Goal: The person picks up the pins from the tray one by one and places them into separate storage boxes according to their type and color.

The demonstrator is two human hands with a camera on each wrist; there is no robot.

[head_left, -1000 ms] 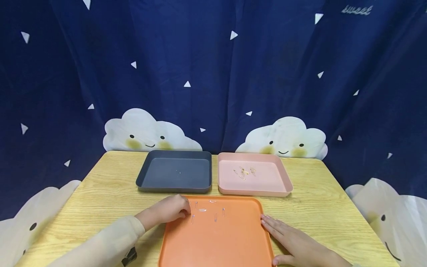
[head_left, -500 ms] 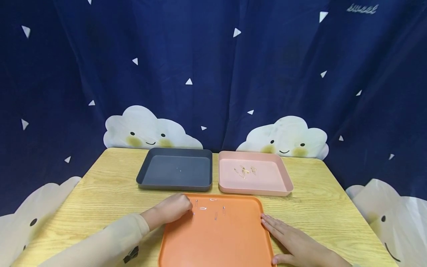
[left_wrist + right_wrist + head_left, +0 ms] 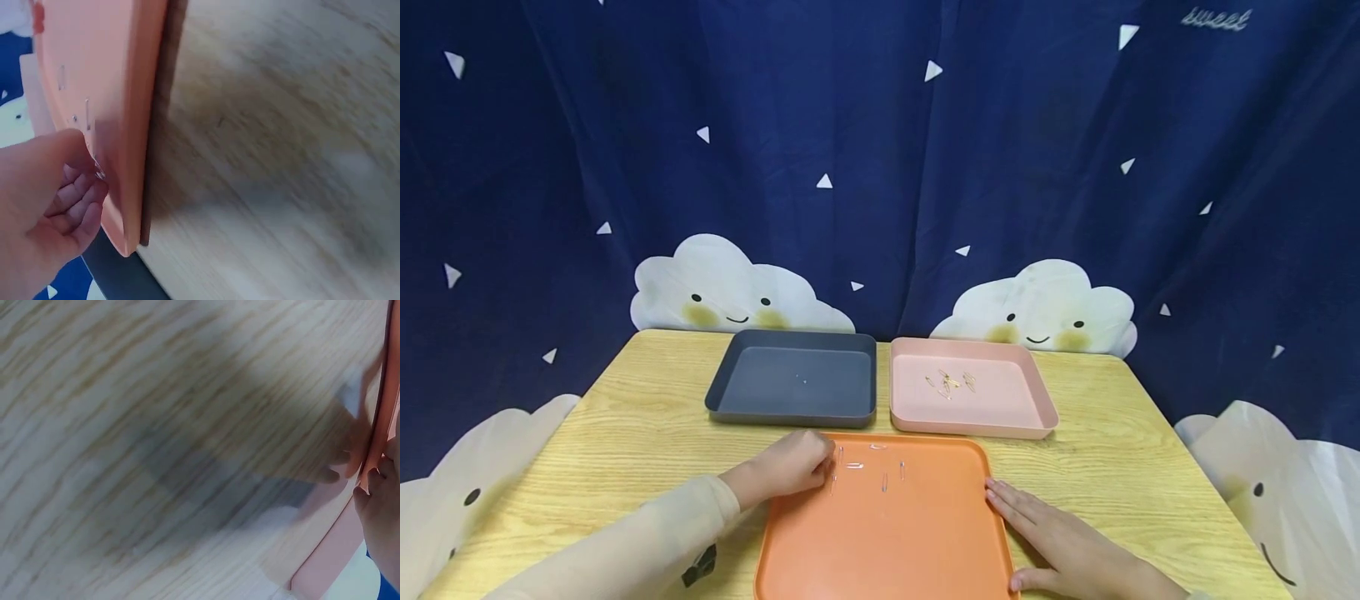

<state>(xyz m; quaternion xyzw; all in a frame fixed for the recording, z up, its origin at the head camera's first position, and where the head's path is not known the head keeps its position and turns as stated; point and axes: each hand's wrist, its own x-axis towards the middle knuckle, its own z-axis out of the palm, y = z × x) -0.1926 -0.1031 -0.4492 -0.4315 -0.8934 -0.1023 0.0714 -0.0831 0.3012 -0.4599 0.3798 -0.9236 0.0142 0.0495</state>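
At the far left corner of the orange tray (image 3: 887, 550), my left hand (image 3: 796, 461) has its fingers bent down over the tray floor. The left wrist view shows a small silver safety pin (image 3: 99, 170) pinched between the thumb and fingertips. Several more silver safety pins lie loose on the tray, among them one pin (image 3: 884, 482) near the middle and another pin (image 3: 902, 470) farther right. My right hand (image 3: 1048, 537) lies flat with straight fingers against the tray's right rim, the thumb lower down the same edge.
Behind the orange tray stand a dark grey tray (image 3: 790, 419) with tiny silver bits in it and a pink tray (image 3: 977, 429) holding several gold safety pins (image 3: 947, 382). All rest on a wooden table (image 3: 1112, 433) before a dark blue curtain (image 3: 880, 125).
My left hand has shifted slightly right and away at the tray's far left corner, its fingers closing down on a pin there. The right hand has stayed in place.
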